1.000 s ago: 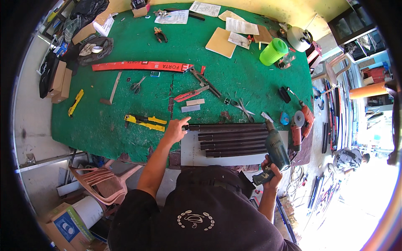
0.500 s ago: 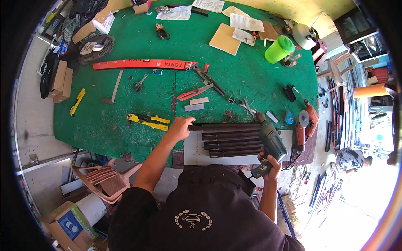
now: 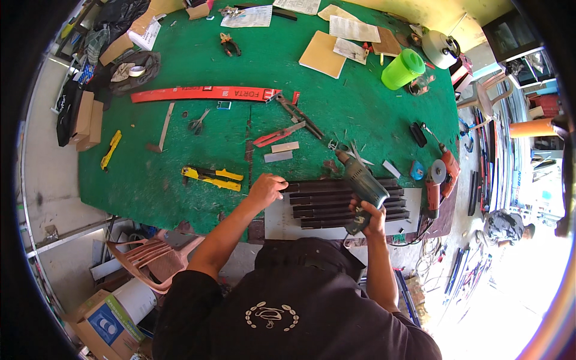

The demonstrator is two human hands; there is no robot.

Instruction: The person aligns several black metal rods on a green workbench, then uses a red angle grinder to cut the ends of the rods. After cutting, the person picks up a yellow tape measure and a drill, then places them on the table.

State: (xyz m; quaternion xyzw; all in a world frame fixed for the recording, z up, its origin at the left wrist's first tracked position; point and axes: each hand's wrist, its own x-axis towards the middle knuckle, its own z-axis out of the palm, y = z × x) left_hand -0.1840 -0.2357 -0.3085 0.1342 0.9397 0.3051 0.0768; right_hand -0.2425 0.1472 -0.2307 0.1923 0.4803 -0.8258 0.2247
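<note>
A green power drill [image 3: 362, 183] is gripped by its handle in my right hand [image 3: 373, 217], its chuck slanting up and to the left above the dark strips. My left hand [image 3: 267, 191] is closed on the left end of the farthest dark brown strip [image 3: 318, 186]. Several more dark strips [image 3: 312, 213] lie side by side nearer to me, on a pale grey board [image 3: 279, 219]. The drill's body hides part of the strips. Its tip is above the table beyond them, close to a pair of scissors [image 3: 360, 155].
On the green table [image 3: 150, 198] lie a yellow riveter-like tool [image 3: 213, 177], red-handled pliers [image 3: 279, 134], a long red strip [image 3: 204, 93] and small flat pieces [image 3: 285, 146]. An angle grinder [image 3: 435, 186] and a green jug [image 3: 403, 69] stand at the right. A plastic chair [image 3: 159, 258] is at the lower left.
My right hand has brought the drill leftward, more over the strips. My left hand has shifted a little to the right, and the farthest strip's left end has moved right with it.
</note>
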